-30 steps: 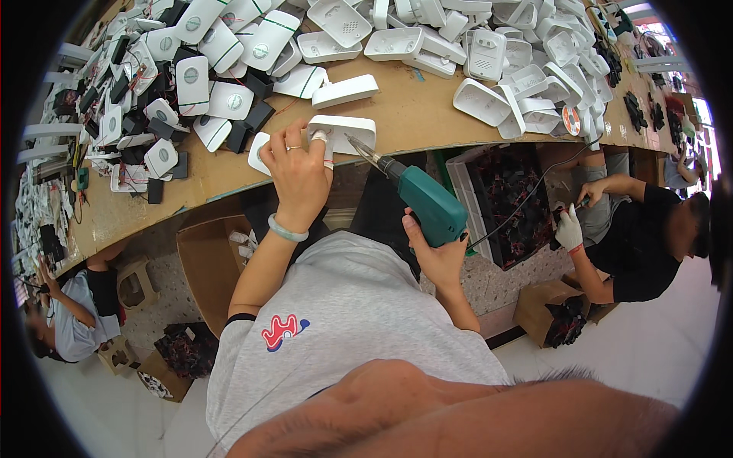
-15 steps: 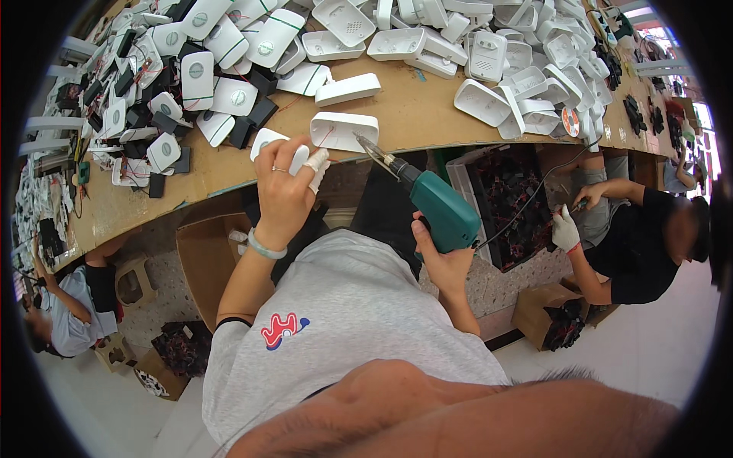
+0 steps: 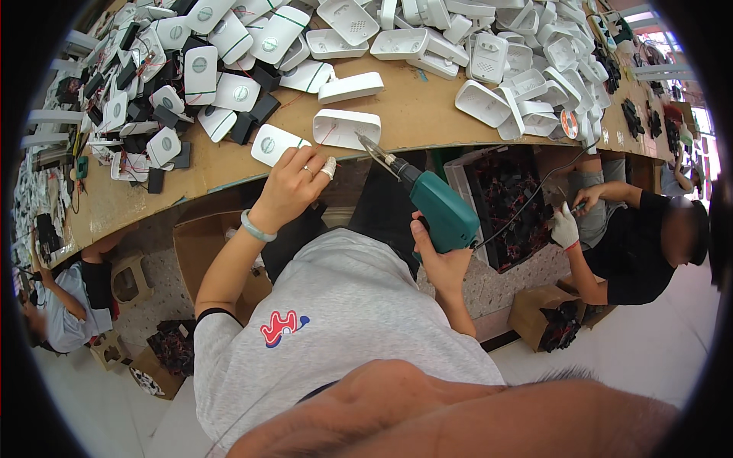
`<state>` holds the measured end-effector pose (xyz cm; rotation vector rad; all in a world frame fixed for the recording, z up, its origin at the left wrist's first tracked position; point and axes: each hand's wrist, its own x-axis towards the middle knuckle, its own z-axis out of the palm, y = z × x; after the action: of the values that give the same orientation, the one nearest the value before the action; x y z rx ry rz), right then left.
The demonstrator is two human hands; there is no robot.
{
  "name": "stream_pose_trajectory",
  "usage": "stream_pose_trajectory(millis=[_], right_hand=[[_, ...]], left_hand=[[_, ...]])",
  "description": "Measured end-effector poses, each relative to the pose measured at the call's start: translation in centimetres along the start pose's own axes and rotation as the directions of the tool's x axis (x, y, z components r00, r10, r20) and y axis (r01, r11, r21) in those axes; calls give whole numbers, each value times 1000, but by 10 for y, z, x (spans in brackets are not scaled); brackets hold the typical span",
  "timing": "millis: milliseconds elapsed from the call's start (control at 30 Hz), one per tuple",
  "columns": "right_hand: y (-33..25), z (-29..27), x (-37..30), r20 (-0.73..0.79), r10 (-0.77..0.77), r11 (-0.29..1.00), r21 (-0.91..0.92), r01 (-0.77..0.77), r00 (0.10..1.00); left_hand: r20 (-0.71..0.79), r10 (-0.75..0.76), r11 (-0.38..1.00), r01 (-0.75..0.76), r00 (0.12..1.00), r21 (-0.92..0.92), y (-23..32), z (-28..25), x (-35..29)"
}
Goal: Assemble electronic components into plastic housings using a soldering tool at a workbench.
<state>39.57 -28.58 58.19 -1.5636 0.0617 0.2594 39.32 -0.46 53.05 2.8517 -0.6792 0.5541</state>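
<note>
Two hands at mid-frame: right hand (image 3: 443, 267) grasps the soldering gun (image 3: 441, 208) by its body, presumably keeping skin off the tip (image 3: 362, 137) aimed at the shell (image 3: 347, 122), upper centre; left hand (image 3: 286, 191) bends its fingers at the cover (image 3: 276, 145), pinch unclear.

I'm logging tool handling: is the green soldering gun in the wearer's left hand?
No, the right hand holds the green soldering gun.

Smooth white plastic shell (image 3: 338, 122), green plastic tool (image 3: 441, 208), metal tip (image 3: 372, 149), matt grey cloth shirt (image 3: 366, 290)
</note>
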Motion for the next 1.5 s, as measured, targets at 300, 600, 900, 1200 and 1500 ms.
stream_pose_trajectory(millis=[300,600,900,1200,1500], right_hand=[[22,3,5,45,-127,986,-108,131,991],[37,18,22,4,-167,955,-247,163,986],[35,20,26,30,-282,915,-292,278,959],[35,19,27,18,-292,910,-303,284,956],[35,20,29,-2,-291,918,-282,278,957]], left_hand=[[-246,-406,914,396,880,-90,11,4,26],[-260,-420,892,448,869,59,12,12,52],[-248,-370,927,373,895,-38,3,24,50],[-215,-361,931,363,907,-33,3,18,59],[-205,-416,899,435,886,55,6,21,61]])
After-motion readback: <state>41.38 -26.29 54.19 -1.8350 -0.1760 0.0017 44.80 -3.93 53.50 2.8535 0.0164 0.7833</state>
